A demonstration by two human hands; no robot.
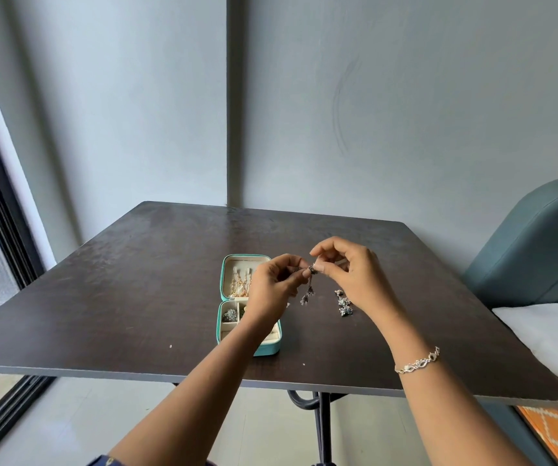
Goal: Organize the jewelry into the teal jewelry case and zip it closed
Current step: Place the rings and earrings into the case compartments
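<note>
While both hands meet above the dark brown square wooden table (pixel 136 297), entry one: small dark silver drop earring (pixel 308 290), pinched at its top between thumb and forefinger tips of the left hand (pixel 272 290) and the right hand (pixel 351 277), remaining fingers loosely curled, pendant hanging free above the tabletop, outside the case. Entry two: teal zip-around square jewelry case (pixel 266 350), lying open at 8 o'clock of the earring, partly under the left wrist; cream lid at 12 o'clock carrying gold chains (pixel 242 285), divided base at 6 o'clock holding a silver jewelled piece (pixel 230 315) in its 10 o'clock compartment. Entry three: loose silver jewelled pieces (pixel 343 302), on the table at 4 o'clock of the earring, beside the right hand. Entry four: silver link bracelet (pixel 417 361), worn on the right wrist
</note>
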